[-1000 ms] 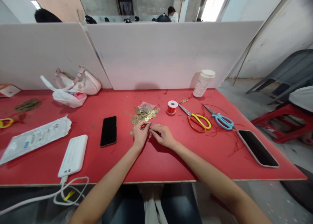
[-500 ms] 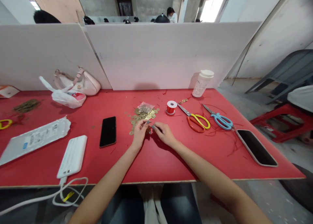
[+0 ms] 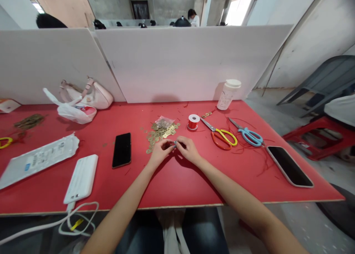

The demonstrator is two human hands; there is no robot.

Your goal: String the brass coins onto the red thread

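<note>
Over the red tabletop, my left hand (image 3: 160, 151) and my right hand (image 3: 188, 149) meet fingertip to fingertip. Both are closed in a pinch. A short bit of red thread (image 3: 172, 144) shows between the fingers; most of what they hold is hidden. Just beyond my left hand lies a loose heap of brass-coloured coins with holes (image 3: 156, 132), with a small clear plastic bag (image 3: 164, 121) on top of it. A spool of red thread (image 3: 193, 122) stands upright past my right hand.
Scissors with red and yellow handles (image 3: 223, 138) and blue-handled scissors (image 3: 250, 136) lie to the right, near a phone (image 3: 290, 166) and a lidded cup (image 3: 229, 94). Leftward are a black phone (image 3: 122, 150), a white power bank (image 3: 81, 179) and a pink handbag (image 3: 101, 95). A white partition (image 3: 177, 63) stands behind.
My hands have come together, the fingertips now meeting where there was a small gap. The dark red bit below my left fingers no longer shows. The view has shifted slightly.
</note>
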